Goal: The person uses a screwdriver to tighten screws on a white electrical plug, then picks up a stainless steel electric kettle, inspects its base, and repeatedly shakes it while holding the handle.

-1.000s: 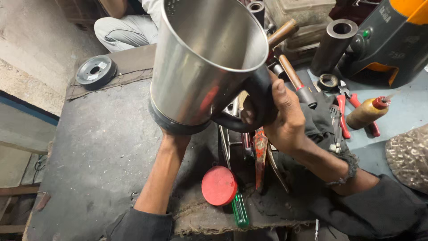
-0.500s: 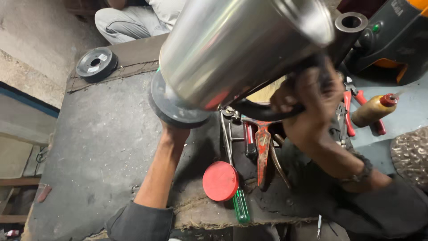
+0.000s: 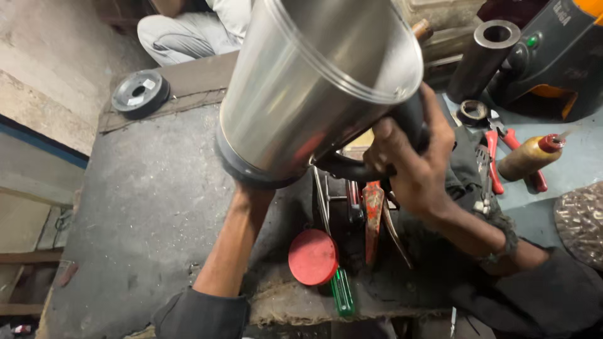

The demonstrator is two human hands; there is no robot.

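Steel jug point(image 3: 314, 88) is held tilted above the workbench point(image 3: 144, 207). Right hand point(image 3: 414, 157) is closed around its black handle point(image 3: 377, 164). Left hand is hidden under the jug's base; its grip cannot be told. Below lie a red lid point(image 3: 313, 256), a green screwdriver point(image 3: 342, 293) and pliers point(image 3: 374, 216).

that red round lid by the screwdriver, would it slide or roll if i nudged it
The red lid lies flat on the rough, grimy bench, so it would probably slide rather than roll. It looks like thin plastic, likely light. The green screwdriver beside it may block it.
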